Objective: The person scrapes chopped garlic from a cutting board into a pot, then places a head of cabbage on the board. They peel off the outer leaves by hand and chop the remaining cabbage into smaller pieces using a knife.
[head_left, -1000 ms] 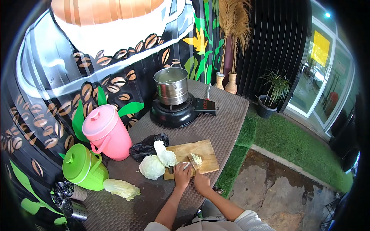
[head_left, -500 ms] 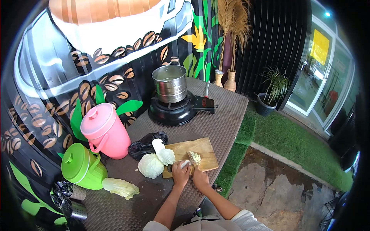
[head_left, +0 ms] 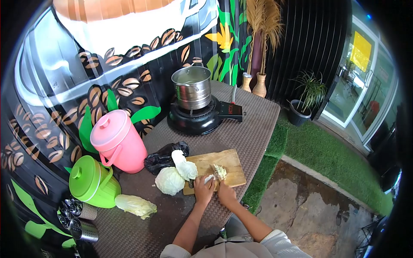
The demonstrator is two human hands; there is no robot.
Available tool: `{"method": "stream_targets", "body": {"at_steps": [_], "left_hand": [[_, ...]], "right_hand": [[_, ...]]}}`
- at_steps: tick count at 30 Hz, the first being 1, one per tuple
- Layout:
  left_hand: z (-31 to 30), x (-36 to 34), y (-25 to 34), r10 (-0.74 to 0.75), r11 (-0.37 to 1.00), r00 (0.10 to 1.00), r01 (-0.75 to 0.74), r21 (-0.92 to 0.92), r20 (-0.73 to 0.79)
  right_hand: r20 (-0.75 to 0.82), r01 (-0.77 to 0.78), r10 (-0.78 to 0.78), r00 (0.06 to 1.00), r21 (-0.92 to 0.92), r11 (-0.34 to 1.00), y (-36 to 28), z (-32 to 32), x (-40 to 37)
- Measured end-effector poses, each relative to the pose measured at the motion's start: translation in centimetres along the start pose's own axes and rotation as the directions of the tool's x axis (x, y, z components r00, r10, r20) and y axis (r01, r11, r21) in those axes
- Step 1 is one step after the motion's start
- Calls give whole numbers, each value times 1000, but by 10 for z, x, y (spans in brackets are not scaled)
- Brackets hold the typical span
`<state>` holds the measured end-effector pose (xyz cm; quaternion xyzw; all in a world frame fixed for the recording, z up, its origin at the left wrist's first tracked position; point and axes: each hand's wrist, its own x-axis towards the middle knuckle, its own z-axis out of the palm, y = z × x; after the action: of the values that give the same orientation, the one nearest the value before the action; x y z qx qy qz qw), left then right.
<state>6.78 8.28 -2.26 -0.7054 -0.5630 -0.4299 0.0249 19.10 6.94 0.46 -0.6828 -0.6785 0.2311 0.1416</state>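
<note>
On the wooden cutting board [head_left: 234, 161], my left hand [head_left: 204, 189] is closed over a white piece of cabbage [head_left: 209, 178]. Beside it on the right, my right hand [head_left: 226, 194] is wrapped around a knife; its handle is hidden in the fist and the blade is hard to make out. Just beyond both hands lies a small heap of shredded cabbage [head_left: 220, 172]. A round cabbage head [head_left: 169, 181] rests left of the board, and a loose cabbage leaf [head_left: 185, 165] overlaps the board's left edge.
A steel pot [head_left: 191, 88] stands on a black portable stove [head_left: 193, 120] at the back. A black plastic bag [head_left: 167, 158], pink jug [head_left: 118, 142], green jug [head_left: 94, 182], long napa cabbage [head_left: 136, 206] and utensil holders [head_left: 84, 230] line the left. The table's edge [head_left: 262, 146] curves along the right.
The view has shifted slightly, so the table's things appear a little higher and further right. Both hands stay close together at the board, with the left still on the cabbage piece.
</note>
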Motion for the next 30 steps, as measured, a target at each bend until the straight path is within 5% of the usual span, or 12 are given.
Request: {"method": "stream_targets", "body": {"at_steps": [5, 10, 21, 30], "left_hand": [[1, 0, -1, 13, 1000, 1000, -14, -2, -9], [4, -1, -4, -25, 1000, 1000, 25, -10, 1], [6, -2, -3, -67, 994, 998, 66, -82, -5], [7, -4, -5, -34, 998, 999, 33, -58, -19]], "right_hand": [[102, 30, -32, 994, 21, 999, 0, -11, -2], [-43, 4, -7, 999, -74, 997, -4, 17, -16], [-6, 85, -87, 996, -183, 979, 1, 4, -10], [99, 82, -81, 992, -9, 997, 8, -14, 16]]}}
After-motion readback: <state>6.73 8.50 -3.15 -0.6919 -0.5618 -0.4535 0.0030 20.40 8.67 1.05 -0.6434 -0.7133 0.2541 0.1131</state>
